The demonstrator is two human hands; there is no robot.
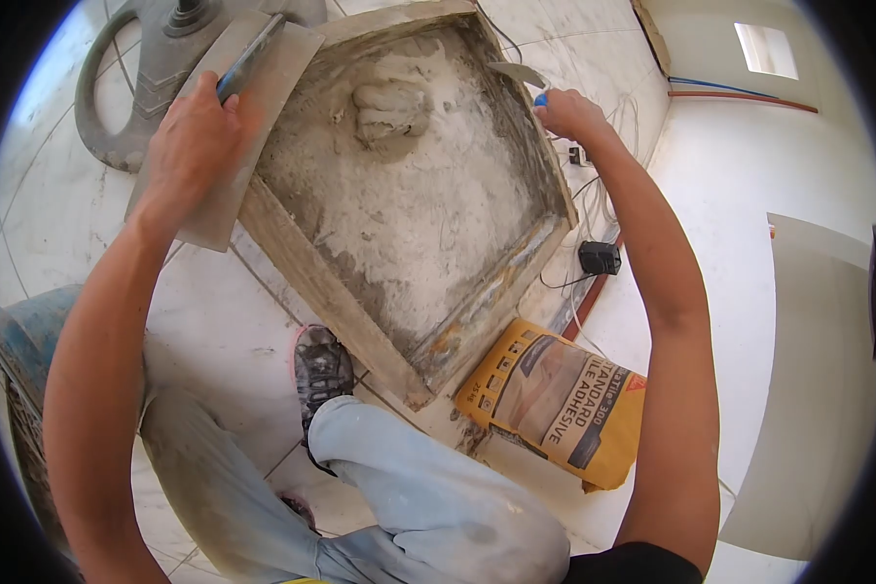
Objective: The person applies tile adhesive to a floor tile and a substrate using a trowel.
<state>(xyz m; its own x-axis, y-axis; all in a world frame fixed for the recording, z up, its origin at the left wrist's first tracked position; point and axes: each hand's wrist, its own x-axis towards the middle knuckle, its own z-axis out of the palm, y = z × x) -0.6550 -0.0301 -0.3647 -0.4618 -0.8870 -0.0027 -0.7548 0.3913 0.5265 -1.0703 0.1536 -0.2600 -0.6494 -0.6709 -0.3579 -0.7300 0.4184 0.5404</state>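
My left hand (193,141) is wrapped round the handle of a wide, flat plastering trowel (280,86), tilted over the left edge of a wooden mixing trough (307,277). My right hand (572,117) grips the blue handle of a small hand trowel (518,72) at the trough's upper right wall, its metal blade pointing inward. Inside the trough, grey-white mortar (409,214) is smeared across the bottom. A thicker lump of mortar (391,107) rises near the far end. Neither blade shows a visible load of mortar from this angle.
A yellow tile adhesive bag (555,404) lies beside the trough's near right corner. A grey plastic base (151,83) with a loop stands upper left. A black adapter (600,258) and loose cables (618,146) lie right. My shoe (321,368) is close to the trough's left side.
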